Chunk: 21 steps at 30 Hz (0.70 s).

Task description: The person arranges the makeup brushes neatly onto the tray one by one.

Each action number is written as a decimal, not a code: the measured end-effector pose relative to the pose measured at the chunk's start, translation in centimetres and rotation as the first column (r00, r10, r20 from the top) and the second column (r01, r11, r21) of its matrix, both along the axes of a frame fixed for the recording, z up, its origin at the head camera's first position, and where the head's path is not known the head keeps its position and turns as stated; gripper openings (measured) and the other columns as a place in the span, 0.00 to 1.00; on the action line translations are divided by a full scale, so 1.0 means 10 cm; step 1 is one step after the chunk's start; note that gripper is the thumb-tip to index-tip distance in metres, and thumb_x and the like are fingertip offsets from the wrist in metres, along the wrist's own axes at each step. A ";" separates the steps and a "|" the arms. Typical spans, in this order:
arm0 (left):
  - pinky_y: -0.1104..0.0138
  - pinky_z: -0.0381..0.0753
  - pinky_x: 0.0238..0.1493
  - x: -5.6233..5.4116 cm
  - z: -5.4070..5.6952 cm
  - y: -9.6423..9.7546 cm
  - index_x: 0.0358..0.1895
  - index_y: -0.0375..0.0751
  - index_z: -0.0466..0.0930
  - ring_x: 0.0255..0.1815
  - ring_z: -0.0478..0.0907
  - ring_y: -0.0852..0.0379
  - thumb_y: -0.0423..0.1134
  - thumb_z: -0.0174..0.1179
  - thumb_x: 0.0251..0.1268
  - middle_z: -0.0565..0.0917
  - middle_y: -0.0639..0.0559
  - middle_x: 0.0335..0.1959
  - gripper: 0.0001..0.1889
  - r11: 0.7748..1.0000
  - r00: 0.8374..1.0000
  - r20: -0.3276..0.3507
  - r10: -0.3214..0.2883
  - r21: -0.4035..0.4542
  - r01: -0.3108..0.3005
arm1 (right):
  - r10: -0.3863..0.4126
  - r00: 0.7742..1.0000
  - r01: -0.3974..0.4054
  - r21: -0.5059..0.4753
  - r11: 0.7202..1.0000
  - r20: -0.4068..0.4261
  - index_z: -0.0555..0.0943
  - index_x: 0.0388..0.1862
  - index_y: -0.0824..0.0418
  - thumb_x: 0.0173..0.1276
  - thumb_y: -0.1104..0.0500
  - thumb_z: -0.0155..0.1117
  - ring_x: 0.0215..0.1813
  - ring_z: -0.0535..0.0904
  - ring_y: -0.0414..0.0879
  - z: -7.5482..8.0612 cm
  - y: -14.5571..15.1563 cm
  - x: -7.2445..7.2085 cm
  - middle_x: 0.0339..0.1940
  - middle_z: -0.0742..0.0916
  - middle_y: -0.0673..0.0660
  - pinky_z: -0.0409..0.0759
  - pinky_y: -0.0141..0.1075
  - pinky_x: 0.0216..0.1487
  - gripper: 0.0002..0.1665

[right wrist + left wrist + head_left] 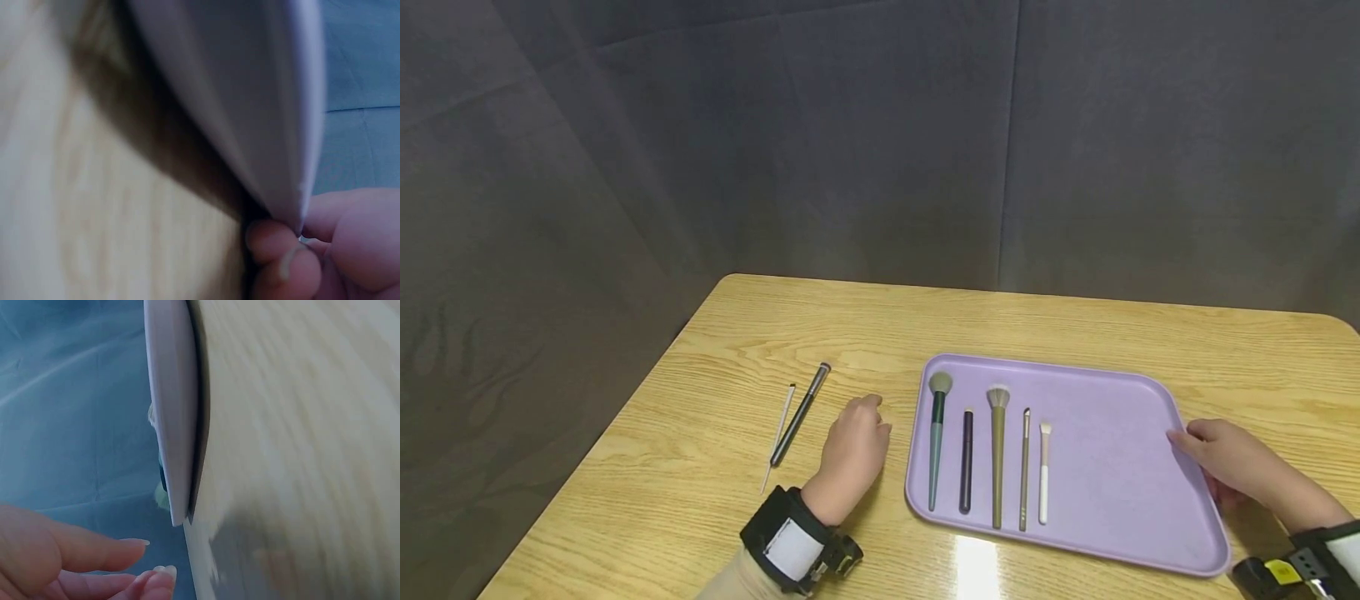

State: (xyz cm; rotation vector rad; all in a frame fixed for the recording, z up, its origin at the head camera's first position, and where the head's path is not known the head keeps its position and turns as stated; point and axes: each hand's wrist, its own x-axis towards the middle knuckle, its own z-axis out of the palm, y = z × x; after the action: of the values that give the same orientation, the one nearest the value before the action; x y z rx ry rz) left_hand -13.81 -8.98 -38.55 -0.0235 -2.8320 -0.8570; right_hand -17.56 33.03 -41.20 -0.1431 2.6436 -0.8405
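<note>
A lilac tray [1112,467] lies on the table with several makeup brushes side by side on its left half. Its right edge is gripped by my right hand [1232,462], thumb over the rim and fingers underneath, as the right wrist view also shows. My left hand [855,446] is over the table, left of the tray and apart from it. In the left wrist view its thumb and fingers [119,553] are loosely bent with nothing between them. Left of that hand lie a dark-handled makeup brush [797,421] and a thin white brush [781,429], partly crossing.
On the tray, from the left, are a fluffy green brush [935,450], a short black brush [966,462], an olive brush [997,458], a slim brown brush [1024,471] and a white-handled brush [1043,483]. Behind the wooden table [850,317] hangs a dark curtain [880,150].
</note>
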 end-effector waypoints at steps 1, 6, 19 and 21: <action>0.56 0.82 0.35 0.00 0.00 -0.01 0.50 0.23 0.78 0.38 0.82 0.43 0.25 0.64 0.58 0.81 0.38 0.35 0.16 1.000 1.000 -0.004 0.005 -0.006 -0.005 | 0.001 1.000 -0.001 -0.001 1.000 -0.001 0.72 0.32 0.66 0.79 0.57 0.42 0.11 0.70 0.43 0.00 0.00 0.00 0.12 0.73 0.53 0.72 0.35 0.14 0.18; 0.53 0.82 0.38 -0.01 0.00 -0.09 0.48 0.22 0.79 0.40 0.82 0.39 0.25 0.65 0.56 0.81 0.33 0.38 0.16 0.999 0.999 -0.034 0.023 -0.048 -0.025 | -0.003 1.000 0.003 -0.007 1.000 0.006 0.72 0.33 0.66 0.80 0.57 0.42 0.11 0.70 0.43 -0.01 0.00 0.00 0.12 0.73 0.53 0.72 0.35 0.14 0.18; 0.52 0.81 0.43 -0.03 0.03 -0.24 0.53 0.19 0.75 0.48 0.78 0.35 0.27 0.65 0.58 0.78 0.29 0.45 0.20 0.994 0.997 -0.004 0.075 -0.076 -0.075 | 0.001 1.000 -0.001 -0.011 1.000 0.007 0.72 0.36 0.69 0.79 0.57 0.43 0.11 0.70 0.44 0.00 0.01 0.00 0.12 0.73 0.53 0.73 0.36 0.14 0.17; 0.51 0.80 0.45 -0.03 0.03 -0.27 0.53 0.19 0.75 0.49 0.77 0.35 0.27 0.66 0.58 0.78 0.28 0.45 0.20 0.993 0.997 -0.011 0.079 -0.090 -0.080 | 0.001 1.000 -0.001 -0.012 1.000 0.013 0.72 0.37 0.70 0.79 0.57 0.43 0.11 0.70 0.44 0.00 0.01 0.00 0.12 0.73 0.53 0.73 0.36 0.14 0.17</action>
State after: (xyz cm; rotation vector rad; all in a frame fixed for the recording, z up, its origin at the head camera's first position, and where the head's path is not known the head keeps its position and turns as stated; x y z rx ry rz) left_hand -14.14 -11.65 -38.26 0.0736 -2.8411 -0.7106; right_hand -17.57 33.08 -41.16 -0.1411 2.6261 -0.8547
